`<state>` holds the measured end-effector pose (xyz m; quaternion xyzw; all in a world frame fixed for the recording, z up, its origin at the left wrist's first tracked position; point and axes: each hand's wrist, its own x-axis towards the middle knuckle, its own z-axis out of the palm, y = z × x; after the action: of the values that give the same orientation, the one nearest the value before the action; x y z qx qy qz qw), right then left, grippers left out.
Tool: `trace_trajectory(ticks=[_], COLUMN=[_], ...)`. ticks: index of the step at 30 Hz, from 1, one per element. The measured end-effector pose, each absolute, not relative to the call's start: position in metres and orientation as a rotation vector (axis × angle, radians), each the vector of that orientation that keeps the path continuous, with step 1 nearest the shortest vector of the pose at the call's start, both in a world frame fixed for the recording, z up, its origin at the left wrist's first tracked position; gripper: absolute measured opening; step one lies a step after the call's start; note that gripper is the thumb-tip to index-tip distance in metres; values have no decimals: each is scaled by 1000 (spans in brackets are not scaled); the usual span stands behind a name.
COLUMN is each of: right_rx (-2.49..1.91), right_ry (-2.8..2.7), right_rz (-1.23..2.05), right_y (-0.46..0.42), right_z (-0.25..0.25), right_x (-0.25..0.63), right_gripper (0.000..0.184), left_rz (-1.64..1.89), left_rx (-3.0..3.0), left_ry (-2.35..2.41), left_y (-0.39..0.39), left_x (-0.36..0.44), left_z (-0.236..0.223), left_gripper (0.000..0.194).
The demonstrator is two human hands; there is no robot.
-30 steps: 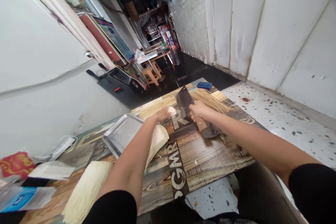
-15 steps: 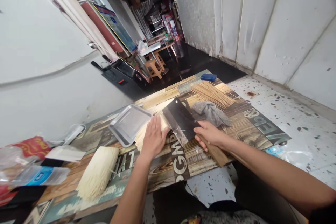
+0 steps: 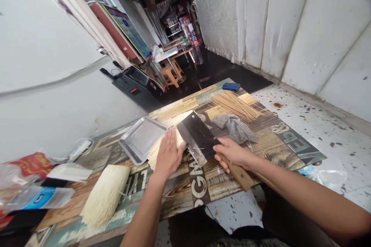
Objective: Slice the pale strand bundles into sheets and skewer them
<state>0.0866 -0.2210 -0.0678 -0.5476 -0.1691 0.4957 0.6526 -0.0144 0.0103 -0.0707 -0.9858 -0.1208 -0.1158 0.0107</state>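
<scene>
My left hand (image 3: 168, 153) lies flat, fingers stretched out and together, on a pale cream bundle of thin strands (image 3: 155, 154). Whether these are noodles or enoki mushrooms, I cannot tell. My right hand (image 3: 232, 152) is wrapped round the wooden handle of a broad, dark-bladed cleaver (image 3: 199, 133). The blade leans just right of the left hand, its edge beside the bundle, with a few loose strands stuck to it. A second pale bundle (image 3: 107, 195) rests at the left. Next to the left hand is a shallow metal tray (image 3: 142, 141).
The wood-patterned table (image 3: 223, 183) carries a grey cloth (image 3: 234, 127), thin wooden skewers (image 3: 236, 106) and a blue box (image 3: 231, 86) toward the far right. A plastic bottle (image 3: 43, 197), a power strip (image 3: 79, 149) and a red bag (image 3: 34, 168) lie at the left.
The cleaver blade has shifted very slightly to the left, toward the left hand. The view has moved a little; both hands keep their hold and place.
</scene>
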Motion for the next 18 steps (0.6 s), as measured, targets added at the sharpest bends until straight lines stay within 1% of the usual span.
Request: trace_trajectory(ticks=[18], right_rx=[-1221], right_ry=[-367], right_rz=[1127], right_y=[-221], right_z=[-72], right_x=[82], right_gripper=[9], left_rz=[-300], left_rx=[-3118], left_ry=[-394], left_y=[14], left_x=[-13], left_z=[-71], left_gripper=[69])
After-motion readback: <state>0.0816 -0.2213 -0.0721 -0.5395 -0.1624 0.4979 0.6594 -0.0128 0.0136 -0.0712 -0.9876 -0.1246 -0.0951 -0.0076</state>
